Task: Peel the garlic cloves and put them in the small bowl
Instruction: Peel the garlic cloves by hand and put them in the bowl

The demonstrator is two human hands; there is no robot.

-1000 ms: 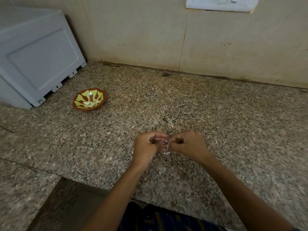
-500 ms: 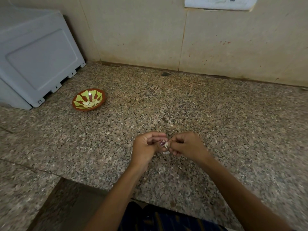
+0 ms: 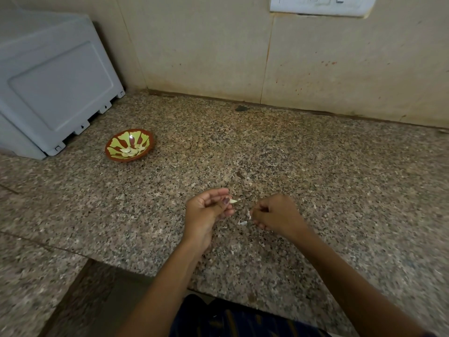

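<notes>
My left hand [image 3: 206,212] pinches a small pale garlic clove [image 3: 234,201] between thumb and fingertips, above the granite counter. A short way to its right, my right hand [image 3: 274,215] has its fingers curled and pinches a thin white strip of garlic skin [image 3: 248,214]. Another bit of peel [image 3: 242,223] lies or hangs just below that hand. The small bowl [image 3: 148,148], red-brown with a yellow-green petal pattern, stands on the counter far left of my hands. Several peeled cloves [image 3: 131,151] lie in it.
A grey-white plastic appliance [image 3: 53,86] stands at the back left, close behind the bowl. The tiled wall [image 3: 315,69] runs along the back, with a switch plate [image 3: 320,6] at the top. Small flecks of peel lie on the counter [image 3: 340,190] around my hands. The counter's front edge is near my body.
My hands were together on the clove; now they have drawn apart. The left keeps the clove, and the right has pulled away a strip of skin.
</notes>
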